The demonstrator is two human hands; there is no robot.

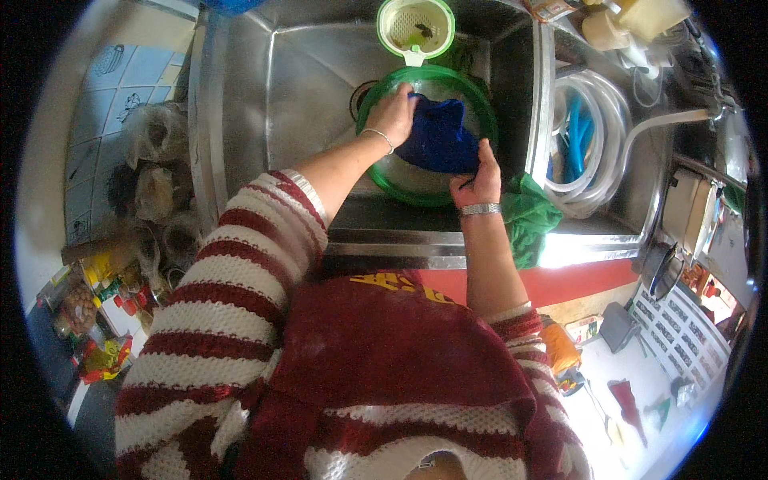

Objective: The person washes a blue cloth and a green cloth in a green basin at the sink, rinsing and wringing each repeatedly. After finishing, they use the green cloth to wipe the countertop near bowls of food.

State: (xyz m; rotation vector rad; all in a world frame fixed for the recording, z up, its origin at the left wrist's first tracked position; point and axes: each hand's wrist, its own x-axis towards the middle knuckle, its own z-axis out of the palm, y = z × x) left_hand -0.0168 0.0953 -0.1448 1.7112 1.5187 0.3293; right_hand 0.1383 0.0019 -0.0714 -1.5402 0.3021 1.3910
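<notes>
A dark blue cloth (442, 138) is stretched between my two hands over a green basin (374, 178) that stands in the metal sink (312, 88). My left hand (394, 116) pinches the cloth's upper left edge, fingers closed. At its lower right edge my right hand (482, 178) grips it, thumb pointing up along the side. The basin seems to hold pale water, partly hidden by the cloth and hands. Just beyond the basin sits a small light-green strainer (410, 30) with a dark bit inside.
A green cloth (528, 220) hangs over the divider by my right wrist. Coiled clear hose (592, 144) and a blue hose (578, 140) lie in the right-hand basin. Plastic bags (156, 136) crowd the left side. Bottles and packets (104, 320) stand at the lower left.
</notes>
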